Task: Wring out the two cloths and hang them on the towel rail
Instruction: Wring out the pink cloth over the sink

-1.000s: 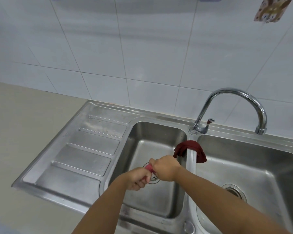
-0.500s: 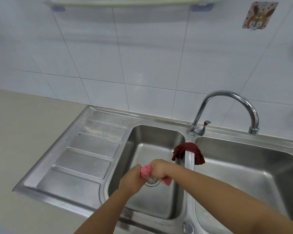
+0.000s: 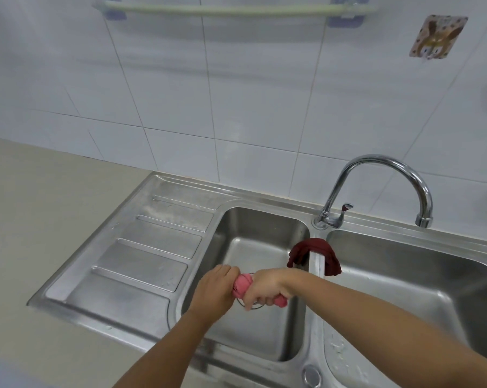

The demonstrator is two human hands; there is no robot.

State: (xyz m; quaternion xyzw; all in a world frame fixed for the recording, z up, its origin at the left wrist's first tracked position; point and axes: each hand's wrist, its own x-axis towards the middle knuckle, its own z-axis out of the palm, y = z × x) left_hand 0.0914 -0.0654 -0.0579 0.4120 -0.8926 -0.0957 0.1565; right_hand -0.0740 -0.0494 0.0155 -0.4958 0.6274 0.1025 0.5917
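- A white tiled wall is seen behind a steel sink (image 3: pixel 164 219); the rail (image 3: pixel 231 9), absent from view a second ago, is now in frame.
- The pink cloth (image 3: pixel 243 284) is clamped by the left hand (image 3: pixel 215 289) and right hand (image 3: pixel 266 287) over the left basin; more of its twisted length is now exposed.
- The dark cloth (image 3: pixel 315 247) has stayed draped on the divider.
- Wringing is judged under way; nothing is hung yet.

head view (single, wide-angle), close above sink (image 3: pixel 197 326), angled forward and down.
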